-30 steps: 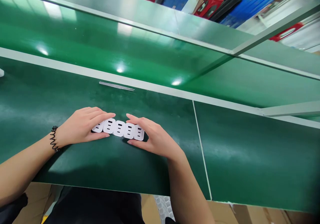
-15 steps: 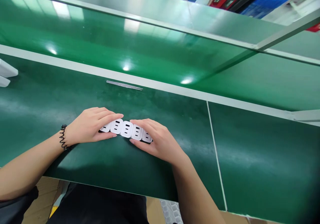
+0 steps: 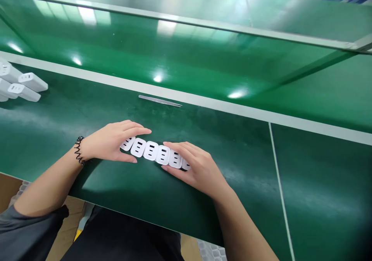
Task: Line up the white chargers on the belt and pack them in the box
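Observation:
Several white USB charger blocks stand in a slightly curved row on the green table, port faces up. Each face that shows fully has one wide dark port and two small ones. Around the row's left end is my left hand, thumb and fingers spread, with a gap between its fingertips and the blocks. My right hand is closed round the right end, fingers on the far side and thumb on the near side. Its palm partly hides the last block, and the leftmost block is partly covered by my left hand.
Metal tweezers lie beyond the row, near the white strip along the table's back. More white charger blocks lie at the far left. A green panel rises behind the strip. A pale seam crosses the table at right.
My left hand has spread its fingers off the blocks, so more of the left end shows. My right hand still grips the right end. The view has shifted left, bringing more chargers into sight.

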`<action>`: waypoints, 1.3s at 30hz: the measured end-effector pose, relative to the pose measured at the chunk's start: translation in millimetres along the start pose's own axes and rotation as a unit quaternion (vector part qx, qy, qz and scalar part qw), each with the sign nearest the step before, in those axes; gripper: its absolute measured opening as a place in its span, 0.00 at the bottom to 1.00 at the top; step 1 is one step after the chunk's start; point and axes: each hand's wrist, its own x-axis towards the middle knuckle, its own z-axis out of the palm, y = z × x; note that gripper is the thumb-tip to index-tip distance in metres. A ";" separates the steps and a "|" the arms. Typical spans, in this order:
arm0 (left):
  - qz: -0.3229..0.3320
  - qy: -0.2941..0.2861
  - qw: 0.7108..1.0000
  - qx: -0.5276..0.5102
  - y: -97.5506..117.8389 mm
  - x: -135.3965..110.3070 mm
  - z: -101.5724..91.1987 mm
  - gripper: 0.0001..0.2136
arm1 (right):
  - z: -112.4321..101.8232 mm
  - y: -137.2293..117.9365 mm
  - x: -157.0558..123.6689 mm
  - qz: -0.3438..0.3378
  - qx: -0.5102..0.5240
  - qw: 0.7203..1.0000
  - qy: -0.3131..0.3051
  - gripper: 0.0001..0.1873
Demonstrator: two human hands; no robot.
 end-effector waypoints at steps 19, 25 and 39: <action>-0.080 -0.093 0.990 -0.065 -6.4 -9.7 -18.6 0.36 | 3.7 5.0 -2.9 -0.018 -0.027 0.999 0.003 0.20; -0.087 -0.109 0.986 -0.088 -7.8 -5.7 -14.7 0.27 | 2.8 4.5 -2.5 -0.015 -0.029 0.999 0.002 0.19; -0.090 -0.088 0.991 -0.038 0.5 -0.7 -10.6 0.19 | 2.1 0.4 -0.4 -0.001 -0.021 1.000 0.002 0.19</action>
